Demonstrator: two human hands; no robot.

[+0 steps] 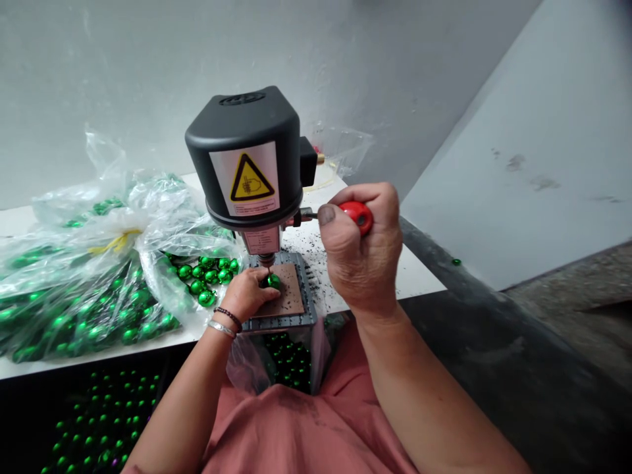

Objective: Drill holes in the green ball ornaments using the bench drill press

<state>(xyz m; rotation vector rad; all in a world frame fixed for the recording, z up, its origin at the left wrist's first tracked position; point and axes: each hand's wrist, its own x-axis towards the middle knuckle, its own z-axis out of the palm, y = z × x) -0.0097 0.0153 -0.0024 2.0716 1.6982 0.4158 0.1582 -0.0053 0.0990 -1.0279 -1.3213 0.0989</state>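
Note:
My left hand (249, 289) pinches a shiny green ball (272, 281) on the brown board (291, 299) of a small bench press. The press's thin spindle tip (267, 262) comes down right at the ball; whether it touches cannot be made out. My right hand (368, 247) is wrapped round the red knob (358, 217) of the press lever, to the right of the black machine head (241, 145). A yellow warning sign with a hand on it faces me from that head.
Loose green balls (202, 273) and clear plastic bags (118, 257) full of them cover the table's left side. Dark shavings lie around the press base (310, 309). More balls (289, 359) are in a bag below the table edge. One ball (457, 262) lies at the right.

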